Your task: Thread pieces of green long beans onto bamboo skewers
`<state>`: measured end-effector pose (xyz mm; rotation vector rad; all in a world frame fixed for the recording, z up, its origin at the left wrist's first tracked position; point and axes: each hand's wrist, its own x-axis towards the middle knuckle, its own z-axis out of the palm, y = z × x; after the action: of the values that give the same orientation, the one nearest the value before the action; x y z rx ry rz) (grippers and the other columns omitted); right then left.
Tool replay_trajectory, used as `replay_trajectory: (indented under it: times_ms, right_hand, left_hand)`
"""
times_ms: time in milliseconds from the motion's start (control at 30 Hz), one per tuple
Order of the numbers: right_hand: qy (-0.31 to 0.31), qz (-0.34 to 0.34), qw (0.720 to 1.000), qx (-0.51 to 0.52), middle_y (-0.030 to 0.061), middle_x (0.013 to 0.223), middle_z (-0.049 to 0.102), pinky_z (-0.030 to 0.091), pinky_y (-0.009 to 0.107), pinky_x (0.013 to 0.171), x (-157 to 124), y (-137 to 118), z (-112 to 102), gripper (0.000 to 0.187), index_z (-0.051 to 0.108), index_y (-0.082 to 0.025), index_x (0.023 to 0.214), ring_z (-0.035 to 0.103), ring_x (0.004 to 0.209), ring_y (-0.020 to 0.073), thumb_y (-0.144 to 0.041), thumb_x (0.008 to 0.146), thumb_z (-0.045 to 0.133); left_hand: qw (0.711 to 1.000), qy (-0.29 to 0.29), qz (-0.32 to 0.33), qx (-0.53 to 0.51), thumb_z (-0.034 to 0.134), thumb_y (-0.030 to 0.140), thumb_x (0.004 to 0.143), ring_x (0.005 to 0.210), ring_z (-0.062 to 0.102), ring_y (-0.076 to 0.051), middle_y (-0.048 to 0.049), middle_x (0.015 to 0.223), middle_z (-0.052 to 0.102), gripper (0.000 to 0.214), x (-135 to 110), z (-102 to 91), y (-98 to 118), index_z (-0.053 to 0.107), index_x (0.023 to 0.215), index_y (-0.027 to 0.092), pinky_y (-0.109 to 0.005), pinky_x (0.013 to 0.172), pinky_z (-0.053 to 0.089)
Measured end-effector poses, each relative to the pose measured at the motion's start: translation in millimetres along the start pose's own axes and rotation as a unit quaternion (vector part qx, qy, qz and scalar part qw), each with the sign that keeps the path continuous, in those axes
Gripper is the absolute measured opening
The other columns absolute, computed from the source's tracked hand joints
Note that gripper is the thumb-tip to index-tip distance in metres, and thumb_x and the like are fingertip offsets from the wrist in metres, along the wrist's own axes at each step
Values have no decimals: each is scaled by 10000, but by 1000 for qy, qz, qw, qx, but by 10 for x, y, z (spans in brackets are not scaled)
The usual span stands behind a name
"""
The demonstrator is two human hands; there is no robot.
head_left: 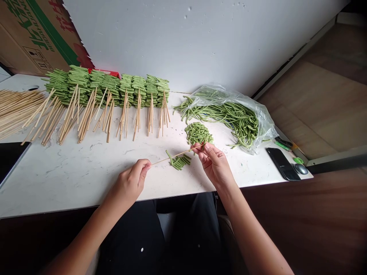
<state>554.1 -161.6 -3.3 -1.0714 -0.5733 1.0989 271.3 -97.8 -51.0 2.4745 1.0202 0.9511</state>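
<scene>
While both hands [132,178] hold it, the thin, tan skewer [159,161] slants.

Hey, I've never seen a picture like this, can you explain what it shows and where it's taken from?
There's no machine, just a person's bare hands, seen from a camera worn on the head. The left hand holds one end of a wooden skewer; the right hand pinches a green bean piece near the other end. On the white tabletop lie two piles of cut beans. Farther back, skewered beans are stacked at the left, near loose skewers. At the right are long beans in a clear plastic bag and a smartphone.
</scene>
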Motion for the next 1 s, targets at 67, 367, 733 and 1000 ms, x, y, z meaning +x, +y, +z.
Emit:
replay_trajectory:
  times_ms: [67,367,733,1000]
  right_hand:
    - [2,-1,1000,-5,47,1035,831,643,167,748,0,1,-1,215,839,-226,929,791,1007,181,-416,834,873]
    - [12,-25,999,-30,47,987,833,625,166,711,10,-7,-23,180,846,-221,904,793,952,170,-379,824,879]
    - [2,-36,997,-73,74,977,842,634,232,703,3,-29,-71,158,834,-230,858,807,957,215,-377,821,880]
    - [-15,-32,996,-81,83,1004,842,634,246,758,-4,-12,-70,164,819,-230,889,800,1018,220,-382,845,862]
  left_hand:
    - [1000,-3,-1,0,456,257,1103,702,712,-140,2,835,718,145,-2,1,-3,592,1108,207,-213,671,524]
    - [1000,-1,1,-3,464,244,1099,711,713,-136,2,850,722,132,-7,-1,-8,591,1110,207,-213,678,527]
    - [1000,11,9,-6,465,201,1087,696,695,-122,13,820,703,139,-14,15,-28,603,1096,213,-196,677,520]
    - [1000,0,3,-19,446,77,1003,690,671,-127,23,766,633,194,-56,20,-95,577,1032,217,-193,679,534]
